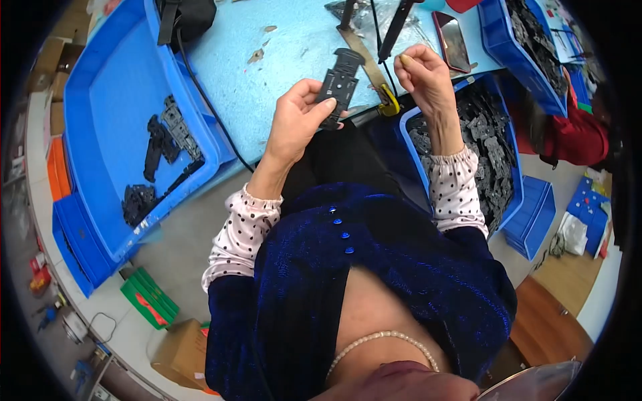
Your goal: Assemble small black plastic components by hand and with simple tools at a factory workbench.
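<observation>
A flat black plastic part point(339, 90) with a wider curved end is held upright over the table's front edge. My left hand point(301, 113) is closed round its lower half, thumb lying across the face. To its right, my right hand point(426, 77) is raised with thumb and fingertips pinched together. Whatever may be between those fingertips is too small to make out. Just left of the right hand is a slim black bar point(396, 32), and below it a yellow hook-shaped piece point(388, 100) sits at the table edge.
A blue bin point(120, 87) on the left holds several black parts. Another blue bin point(405, 127), heaped with black parts, stands below my right forearm. At the back right are a phone point(452, 41) and a third filled bin point(498, 40). A black cable point(200, 93) crosses the light-blue table point(234, 60).
</observation>
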Motion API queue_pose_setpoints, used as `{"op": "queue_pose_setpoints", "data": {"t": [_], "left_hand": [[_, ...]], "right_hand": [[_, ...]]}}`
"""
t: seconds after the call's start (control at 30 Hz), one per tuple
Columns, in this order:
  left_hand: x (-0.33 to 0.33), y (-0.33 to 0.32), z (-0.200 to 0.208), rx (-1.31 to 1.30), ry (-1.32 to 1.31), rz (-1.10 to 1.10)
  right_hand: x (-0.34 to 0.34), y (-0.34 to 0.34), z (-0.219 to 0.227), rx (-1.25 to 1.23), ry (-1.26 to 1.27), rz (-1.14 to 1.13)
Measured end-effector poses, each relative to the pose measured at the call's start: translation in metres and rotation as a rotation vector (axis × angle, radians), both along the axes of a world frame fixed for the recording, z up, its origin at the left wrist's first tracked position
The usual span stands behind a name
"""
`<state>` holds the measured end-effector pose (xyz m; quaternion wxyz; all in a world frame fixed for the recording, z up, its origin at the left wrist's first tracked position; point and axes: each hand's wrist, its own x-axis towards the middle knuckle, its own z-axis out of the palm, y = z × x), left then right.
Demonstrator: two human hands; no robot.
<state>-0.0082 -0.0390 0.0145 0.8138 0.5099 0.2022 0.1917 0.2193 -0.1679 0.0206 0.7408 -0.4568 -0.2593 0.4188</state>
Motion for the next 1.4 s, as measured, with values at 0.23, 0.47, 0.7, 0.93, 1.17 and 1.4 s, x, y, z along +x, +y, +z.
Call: {"op": "queue_pose_setpoints", "data": {"t": [0.23, 0.47, 0.7, 0.93, 1.17, 1.4], "left_hand": [[0.002, -0.009, -0.012, -0.274, -0.114, -0.041], [0.012, -0.009, -0.015, -0.458, -0.254, 0.197], [0.013, -0.015, -0.006, -0.461, -0.258, 0.175], [0.011, -0.022, -0.01, -0.425, -0.287, 0.14], [0.012, -0.03, -0.001, -0.401, -0.275, 0.214], [0.01, -0.035, -0.006, -0.125, -0.29, 0.248]], "right_hand": [[-0.04, -0.009, -0.004, -0.006, 0.219, 0.071], [-0.079, -0.002, -0.015, 0.052, 0.27, 0.042], [-0.093, 0.005, -0.02, 0.135, 0.384, -0.086], [-0.095, 0.003, -0.017, 0.131, 0.367, -0.135], [-0.097, 0.0, -0.019, 0.113, 0.324, -0.162], [-0.1, -0.003, -0.012, 0.073, -0.038, -0.277]]}}
